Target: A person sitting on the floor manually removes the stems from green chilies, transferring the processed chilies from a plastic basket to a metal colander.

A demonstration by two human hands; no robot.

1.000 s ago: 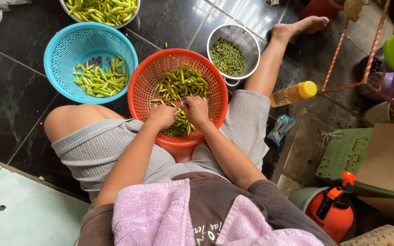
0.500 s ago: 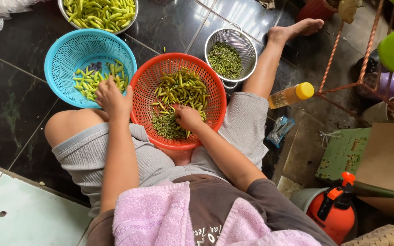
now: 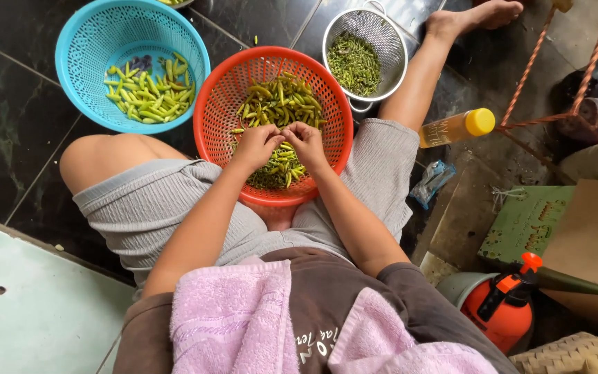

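Observation:
I sit on a dark floor with a red basket [image 3: 217, 104] of green chilies [image 3: 282, 100] between my legs. My left hand [image 3: 257, 144] and my right hand [image 3: 306, 140] meet over the chili pile, fingertips touching, pinching a chili between them. To the left stands a blue basket [image 3: 91, 41] holding a smaller heap of green chilies [image 3: 143, 93]. A metal strainer [image 3: 390, 41] at the back holds small green stems [image 3: 356, 62].
A yellow-capped bottle [image 3: 457, 128] lies by my right knee. An orange sprayer [image 3: 503, 305], a green box [image 3: 527, 221] and a cardboard box [image 3: 593, 242] crowd the right. A pink towel [image 3: 237, 325] covers my lap. Pale tiles [image 3: 29, 305] lie lower left.
My left hand, which reached to the blue basket half a second ago, has come back to the red basket and joined my right hand over the chilies.

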